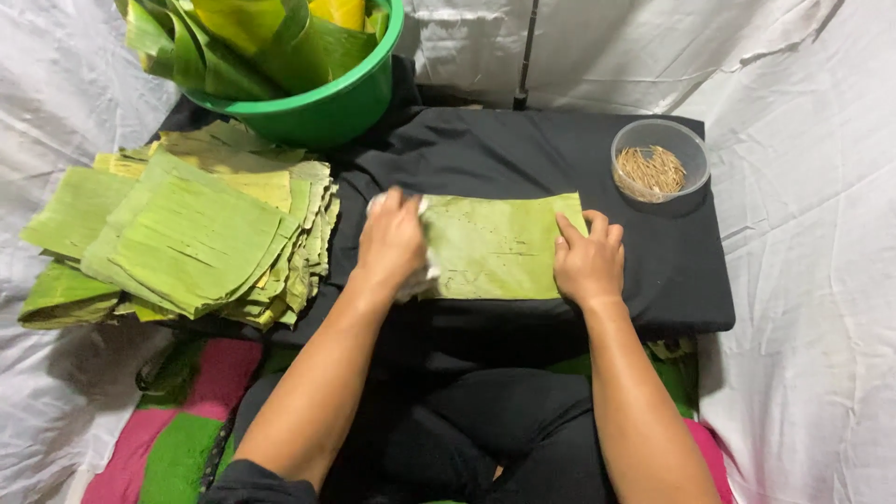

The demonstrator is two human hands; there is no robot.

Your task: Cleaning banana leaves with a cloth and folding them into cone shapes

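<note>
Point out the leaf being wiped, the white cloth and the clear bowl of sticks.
Leaf being wiped (499, 247), head view, on its bare middle between the hands.
White cloth (422, 280), head view, on the edge showing under the left hand.
Clear bowl of sticks (695, 154), head view, on its right rim.

Left hand (392, 241) pressing white cloth (420, 278) on banana leaf piece (495, 247) mid-surface, right hand (588, 261) flat on its right end, leaf stack (187, 233) at left edge, stick bowl (660, 161) at far-right corner

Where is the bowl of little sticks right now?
The clear bowl of sticks sits at the far right corner of the black cloth, beyond the right hand.
</note>
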